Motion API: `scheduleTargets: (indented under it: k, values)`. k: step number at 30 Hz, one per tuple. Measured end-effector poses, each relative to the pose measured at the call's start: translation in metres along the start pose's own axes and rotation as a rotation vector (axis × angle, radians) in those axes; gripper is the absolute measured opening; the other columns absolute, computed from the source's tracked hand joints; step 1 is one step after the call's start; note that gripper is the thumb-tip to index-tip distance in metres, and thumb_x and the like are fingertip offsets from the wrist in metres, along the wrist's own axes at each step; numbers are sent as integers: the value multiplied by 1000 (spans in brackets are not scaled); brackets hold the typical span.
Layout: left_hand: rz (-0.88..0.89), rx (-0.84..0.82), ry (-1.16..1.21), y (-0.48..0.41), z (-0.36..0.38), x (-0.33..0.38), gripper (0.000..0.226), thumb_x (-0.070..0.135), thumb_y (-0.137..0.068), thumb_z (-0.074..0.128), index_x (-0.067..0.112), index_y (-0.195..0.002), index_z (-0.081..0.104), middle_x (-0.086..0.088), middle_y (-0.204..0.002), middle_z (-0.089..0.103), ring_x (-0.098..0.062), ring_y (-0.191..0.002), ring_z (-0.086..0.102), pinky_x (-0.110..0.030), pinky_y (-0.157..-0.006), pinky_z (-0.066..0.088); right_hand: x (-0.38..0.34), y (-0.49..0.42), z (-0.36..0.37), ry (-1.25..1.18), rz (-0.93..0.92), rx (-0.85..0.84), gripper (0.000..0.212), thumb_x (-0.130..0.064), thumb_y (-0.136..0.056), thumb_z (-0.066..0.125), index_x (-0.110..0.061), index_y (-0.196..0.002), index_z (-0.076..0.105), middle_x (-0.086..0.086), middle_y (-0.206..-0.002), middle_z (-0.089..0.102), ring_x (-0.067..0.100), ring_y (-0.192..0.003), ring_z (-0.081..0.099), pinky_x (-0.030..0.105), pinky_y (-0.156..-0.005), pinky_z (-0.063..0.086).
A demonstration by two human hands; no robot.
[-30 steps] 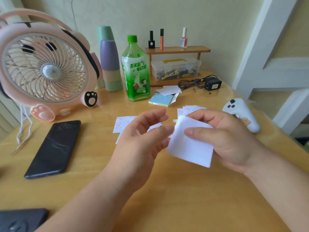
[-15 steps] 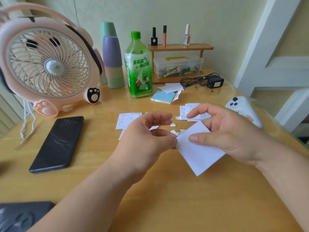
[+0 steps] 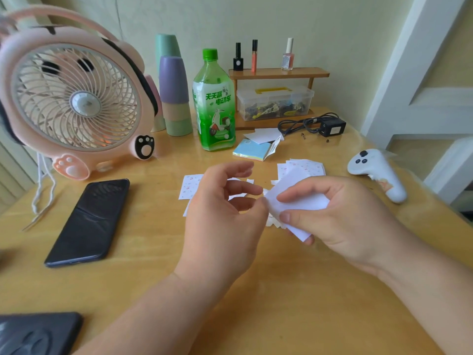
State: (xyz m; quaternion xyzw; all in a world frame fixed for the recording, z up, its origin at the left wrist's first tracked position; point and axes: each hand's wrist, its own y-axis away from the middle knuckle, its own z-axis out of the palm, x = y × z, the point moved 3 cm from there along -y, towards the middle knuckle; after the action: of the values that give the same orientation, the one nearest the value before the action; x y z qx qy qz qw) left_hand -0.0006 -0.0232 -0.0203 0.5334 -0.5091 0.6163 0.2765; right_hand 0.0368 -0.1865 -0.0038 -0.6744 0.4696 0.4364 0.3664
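Note:
A small white square of paper (image 3: 294, 190) is held above the wooden table (image 3: 153, 265), tilted. My right hand (image 3: 340, 221) pinches it between thumb and fingers. My left hand (image 3: 225, 213) meets the sheet's left corner, its thumb and forefinger pinching the paper there. The lower left edge of the sheet looks jagged. Small printed paper squares (image 3: 190, 187) lie on the table behind my left hand, and a small stack of printed squares (image 3: 307, 166) lies behind the held sheet.
A pink fan (image 3: 74, 98) stands far left, a black phone (image 3: 89, 221) below it. A green bottle (image 3: 215, 103), stacked cups (image 3: 175, 96), a pad of coloured notes (image 3: 252, 151), a charger (image 3: 330, 126) and a white controller (image 3: 376, 172) ring the work spot. A dark object (image 3: 35, 334) sits bottom left.
The sheet has turned and been drawn more into my right hand, so less of it shows. My left thumb and forefinger have closed on its left corner.

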Motion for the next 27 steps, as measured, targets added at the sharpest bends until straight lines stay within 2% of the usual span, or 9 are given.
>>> scheduleTargets:
  k: [5,10,14,17,19,21,23,25,27]
  values:
    - [61,-18,0,-1,-1,0,51,-11,-81,70,30,-111,64,7,-108,68,-12,-87,72,-25,-71,55,-4,0,-6,2,-38,-80,11,-12,-80,81,-20,-74,81,-10,-63,69,5,-54,60,22,-52,48]
    - [73,-69,100,-2,-5,3,50,-14,-81,72,26,-110,66,5,-106,69,-16,-83,73,-29,-69,58,-6,1,-17,93,-73,-148,29,-2,-85,71,-28,-80,81,-4,-57,63,13,-51,56,28,-57,45]
    - [111,-153,190,-1,-4,7,45,-17,-81,71,18,-110,66,2,-104,70,-19,-80,73,-28,-67,59,-5,-2,-23,-58,-20,-203,25,-6,-67,58,-14,-75,80,10,-54,48,18,-49,43,27,-46,35]
    - [178,-199,209,-3,-5,7,43,-16,-79,67,14,-110,66,0,-105,69,-19,-85,73,-22,-66,54,-2,-4,-24,-236,35,-263,35,-3,-58,46,-3,-71,78,17,-64,48,19,-54,39,23,-42,29]
    - [217,-222,200,-3,-6,8,47,-15,-75,58,13,-112,65,-4,-107,68,-22,-90,73,-21,-73,53,-1,-4,-24,-293,38,-327,39,0,-54,42,-1,-71,78,22,-70,51,20,-56,40,23,-42,28]
    - [257,-251,177,-3,-6,10,49,-15,-74,58,12,-115,64,-7,-110,66,-24,-93,73,-23,-80,54,-2,-4,-25,-337,21,-400,43,3,-53,40,-2,-72,78,23,-73,58,18,-56,45,25,-41,30]
    - [279,-275,160,-3,-7,11,51,-13,-74,65,12,-118,62,-10,-113,64,-25,-95,72,-26,-84,55,-1,-5,-30,-368,11,-469,51,7,-54,37,-6,-78,80,14,-75,68,15,-57,53,23,-44,35]
    - [282,-283,164,-4,-8,11,53,-10,-72,72,13,-120,62,-12,-115,63,-24,-96,71,-27,-86,55,0,-5,-37,-377,-28,-542,57,12,-60,38,-9,-92,80,7,-83,72,15,-64,57,23,-52,43]
    - [291,-274,167,-5,-10,11,55,-8,-72,76,14,-120,62,-13,-115,63,-25,-96,71,-28,-88,55,0,-4,-41,-333,-112,-582,56,17,-68,51,-14,-107,77,6,-100,72,19,-78,64,24,-66,52]
